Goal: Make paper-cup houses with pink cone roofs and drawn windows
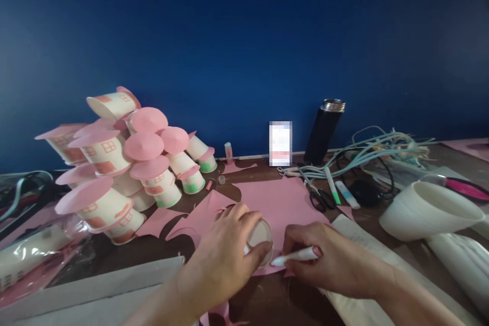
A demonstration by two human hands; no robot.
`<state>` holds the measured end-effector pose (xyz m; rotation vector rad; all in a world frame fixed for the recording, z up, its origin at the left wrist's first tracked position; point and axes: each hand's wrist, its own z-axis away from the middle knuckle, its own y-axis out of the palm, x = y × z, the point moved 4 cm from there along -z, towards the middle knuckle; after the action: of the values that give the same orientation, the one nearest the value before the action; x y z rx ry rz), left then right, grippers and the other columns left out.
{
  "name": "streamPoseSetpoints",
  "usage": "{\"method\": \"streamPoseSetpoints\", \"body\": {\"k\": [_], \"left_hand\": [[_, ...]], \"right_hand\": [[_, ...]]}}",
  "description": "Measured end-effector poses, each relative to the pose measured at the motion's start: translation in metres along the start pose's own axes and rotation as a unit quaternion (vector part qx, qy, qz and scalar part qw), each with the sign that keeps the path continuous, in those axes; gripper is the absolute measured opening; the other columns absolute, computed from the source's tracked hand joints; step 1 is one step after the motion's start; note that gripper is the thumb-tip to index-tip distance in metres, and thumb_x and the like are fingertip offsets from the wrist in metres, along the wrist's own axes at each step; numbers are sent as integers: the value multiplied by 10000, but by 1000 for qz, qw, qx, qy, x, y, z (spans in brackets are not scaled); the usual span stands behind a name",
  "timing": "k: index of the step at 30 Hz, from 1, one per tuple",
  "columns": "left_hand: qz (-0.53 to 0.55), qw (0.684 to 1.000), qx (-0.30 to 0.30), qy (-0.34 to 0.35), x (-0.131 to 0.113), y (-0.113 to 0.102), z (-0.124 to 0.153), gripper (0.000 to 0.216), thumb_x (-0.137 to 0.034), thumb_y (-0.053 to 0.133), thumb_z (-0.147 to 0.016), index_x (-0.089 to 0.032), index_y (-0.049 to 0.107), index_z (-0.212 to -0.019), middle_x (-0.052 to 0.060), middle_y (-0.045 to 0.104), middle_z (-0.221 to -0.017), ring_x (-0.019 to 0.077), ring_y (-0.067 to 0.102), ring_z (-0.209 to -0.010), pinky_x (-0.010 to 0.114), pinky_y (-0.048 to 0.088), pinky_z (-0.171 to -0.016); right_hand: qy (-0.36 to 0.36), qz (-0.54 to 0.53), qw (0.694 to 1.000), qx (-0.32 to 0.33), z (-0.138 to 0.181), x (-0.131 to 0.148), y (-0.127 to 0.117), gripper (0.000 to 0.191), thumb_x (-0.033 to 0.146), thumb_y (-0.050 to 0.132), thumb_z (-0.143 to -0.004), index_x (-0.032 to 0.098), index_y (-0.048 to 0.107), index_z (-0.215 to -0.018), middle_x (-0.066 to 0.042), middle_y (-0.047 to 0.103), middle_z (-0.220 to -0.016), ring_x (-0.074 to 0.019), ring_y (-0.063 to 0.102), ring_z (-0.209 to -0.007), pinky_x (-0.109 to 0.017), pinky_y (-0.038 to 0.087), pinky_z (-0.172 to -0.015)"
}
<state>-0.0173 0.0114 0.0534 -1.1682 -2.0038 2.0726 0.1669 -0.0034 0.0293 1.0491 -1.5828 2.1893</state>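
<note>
My left hand point(237, 244) grips a round, cream-coloured piece with a raised rim point(259, 234) and presses it onto the pink paper sheet point(275, 198). Whether it is a roll of tape or a cup end I cannot tell. Between the fingers of my right hand point(317, 254) is a white marker point(296, 256), its tip at the paper beside the round piece's right edge. Cut pink paper scraps point(206, 209) lie just beyond my left hand.
Stacked paper cups with pink paper roofs point(103, 204) stand at left. Black-handled scissors point(321, 200), a glue stick point(347, 195), coiled cables point(382, 147), a black bottle point(324, 132) and nested white cups point(428, 211) lie right. A lit phone point(280, 143) leans against the wall.
</note>
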Motion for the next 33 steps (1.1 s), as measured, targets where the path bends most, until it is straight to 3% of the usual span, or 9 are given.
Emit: {"method": "streamPoseSetpoints", "body": {"k": [12, 25, 33], "left_hand": [[-6, 1000, 0, 0, 1, 4, -1, 334, -404, 557, -899, -286, 560, -1212, 54, 589, -1136, 256, 586, -989, 443, 468, -880], [-21, 1000, -2, 4, 3, 5, 0, 305, -369, 544, -900, -280, 562, -1191, 76, 575, -1220, 278, 569, -1071, 461, 466, -910], [-19, 1000, 4, 6, 3, 5, 0, 322, -395, 524, -909, -283, 557, -1209, 68, 590, -1186, 257, 587, -1001, 455, 467, -897]], "right_hand": [[-12, -59, 996, -71, -6, -13, -13, 88, 145, 589, -716, 212, 644, -724, 61, 643, -645, -88, 511, -584, -180, 347, -518], [-9, -118, 987, -107, -16, -24, -9, 50, 170, 589, -754, 186, 636, -758, 37, 648, -665, -93, 528, -586, -186, 382, -532], [11, -123, 982, -140, -29, -32, -3, 169, 258, 588, -796, 178, 584, -647, 57, 522, -587, -93, 445, -545, -213, 327, -512]]}}
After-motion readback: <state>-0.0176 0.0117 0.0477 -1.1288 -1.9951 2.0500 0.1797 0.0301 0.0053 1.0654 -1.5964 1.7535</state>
